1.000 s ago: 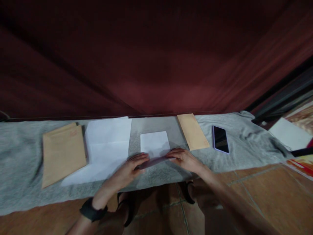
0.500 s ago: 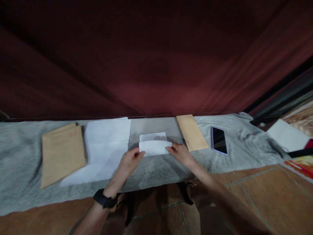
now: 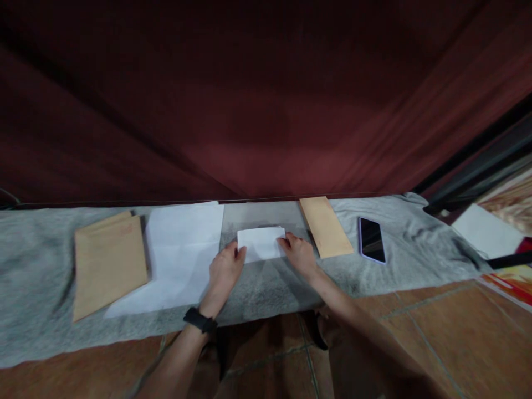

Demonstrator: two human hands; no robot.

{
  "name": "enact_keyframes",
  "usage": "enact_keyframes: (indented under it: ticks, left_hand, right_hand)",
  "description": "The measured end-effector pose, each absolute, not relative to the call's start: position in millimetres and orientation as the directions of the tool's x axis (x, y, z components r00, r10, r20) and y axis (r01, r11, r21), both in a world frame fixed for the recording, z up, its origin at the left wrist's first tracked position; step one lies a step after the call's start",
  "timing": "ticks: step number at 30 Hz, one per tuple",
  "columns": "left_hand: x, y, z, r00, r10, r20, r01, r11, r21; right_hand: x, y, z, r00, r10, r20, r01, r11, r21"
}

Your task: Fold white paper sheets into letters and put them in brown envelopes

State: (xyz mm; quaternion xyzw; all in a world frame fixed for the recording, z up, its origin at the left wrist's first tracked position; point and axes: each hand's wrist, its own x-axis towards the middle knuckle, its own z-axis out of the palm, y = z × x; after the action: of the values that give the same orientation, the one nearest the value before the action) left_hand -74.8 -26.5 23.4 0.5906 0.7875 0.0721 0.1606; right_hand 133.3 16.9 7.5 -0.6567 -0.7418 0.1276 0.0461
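The small white paper (image 3: 261, 244) lies folded on the gray cloth (image 3: 41, 260) between the brown envelopes, and the left hand (image 3: 224, 270) and right hand (image 3: 298, 254) press its ends flat, with no envelope filled yet.

The paper (image 3: 261, 243) is a small white sheet, folded over on itself into a low, wide rectangle. It lies flat on the grey cloth (image 3: 266, 282), at the middle of the cloth's width and toward its far edge, with its long sides running left to right. Its top face is plain and unmarked. The left hand (image 3: 224, 271) touches its lower left corner, and the right hand (image 3: 297, 254) rests fingertips on its right end, so both short ends are partly covered.
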Motion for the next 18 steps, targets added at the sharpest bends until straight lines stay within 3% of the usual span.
enact_keyframes:
  ticks: [10, 18]
  left_hand:
    - [-67, -21, 25, -0.307, 0.933, -0.189, 0.899, 0.349, 0.265]
    - [-66, -15, 8, -0.316, 0.944, -0.100, 0.906, 0.331, 0.265]
  right_hand:
    - [123, 18, 4, -0.083, 0.995, -0.061, 0.979, 0.070, -0.194]
    - [118, 19, -4, -0.095, 0.995, 0.001, 0.979, 0.093, -0.181]
